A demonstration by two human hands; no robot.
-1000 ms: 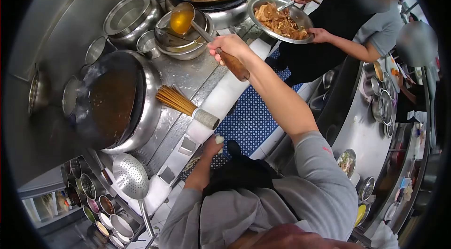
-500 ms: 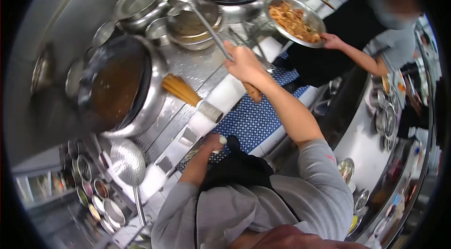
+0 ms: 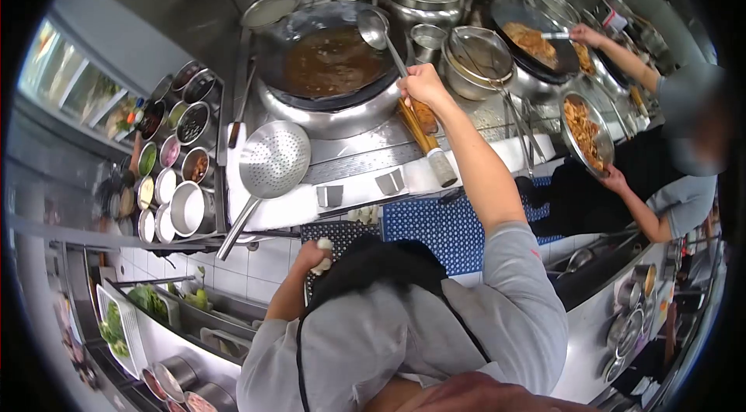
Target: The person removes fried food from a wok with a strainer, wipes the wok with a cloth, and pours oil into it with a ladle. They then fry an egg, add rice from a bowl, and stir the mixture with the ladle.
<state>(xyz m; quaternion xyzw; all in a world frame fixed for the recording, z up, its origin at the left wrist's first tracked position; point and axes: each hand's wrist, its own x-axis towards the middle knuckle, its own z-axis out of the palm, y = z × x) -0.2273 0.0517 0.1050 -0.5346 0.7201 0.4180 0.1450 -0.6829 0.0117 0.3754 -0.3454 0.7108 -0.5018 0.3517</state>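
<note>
My right hand (image 3: 423, 85) is closed around the handle of a metal ladle (image 3: 373, 29). Its wooden grip end hangs below my fist. The ladle's bowl is above the right side of a dark wok (image 3: 272, 47) holding brown liquid (image 3: 330, 62). Low by my left side, my left hand (image 3: 311, 256) is closed on what looks like a bunched white cloth (image 3: 324, 246). Beneath my right hand, a bamboo wok brush (image 3: 441, 167) lies on the counter's edge. Left of it rests a large perforated skimmer (image 3: 275, 158).
A strainer pot (image 3: 478, 85) stands right of the wok, with tongs (image 3: 522, 128) nearby. At right, a co-worker (image 3: 614, 148) holds a bowl of food (image 3: 584, 132) beside a second wok (image 3: 536, 45). Several ingredient containers (image 3: 190, 210) stand at left.
My view has turned left. The ladle has gone from over the strainer pot to over the wok with liquid. The co-worker's other hand now shows, holding a utensil at the second wok.
</note>
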